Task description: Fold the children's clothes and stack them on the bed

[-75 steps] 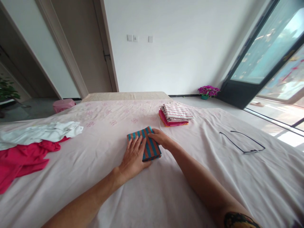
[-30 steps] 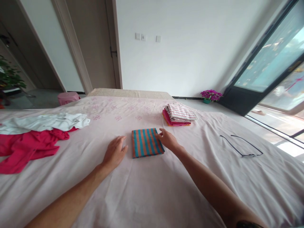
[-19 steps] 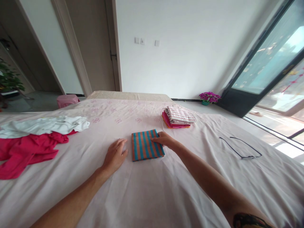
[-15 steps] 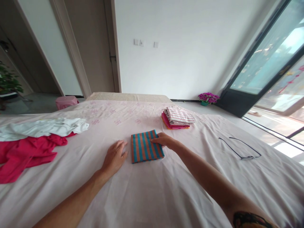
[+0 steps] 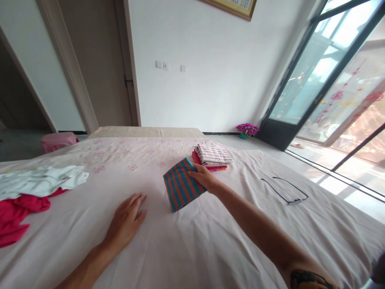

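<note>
My right hand [image 5: 202, 176] pinches the cloth [image 5: 181, 185], likely light and soft, best held by its edge, while my left hand [image 5: 128, 216] lies open, apart.

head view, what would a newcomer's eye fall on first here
The teal-and-orange striped cloth in the right hand, near the middle, would likely catch the eye first. Then come the crumpled red garment at the left edge and the magenta flowers by the far wall.
</note>
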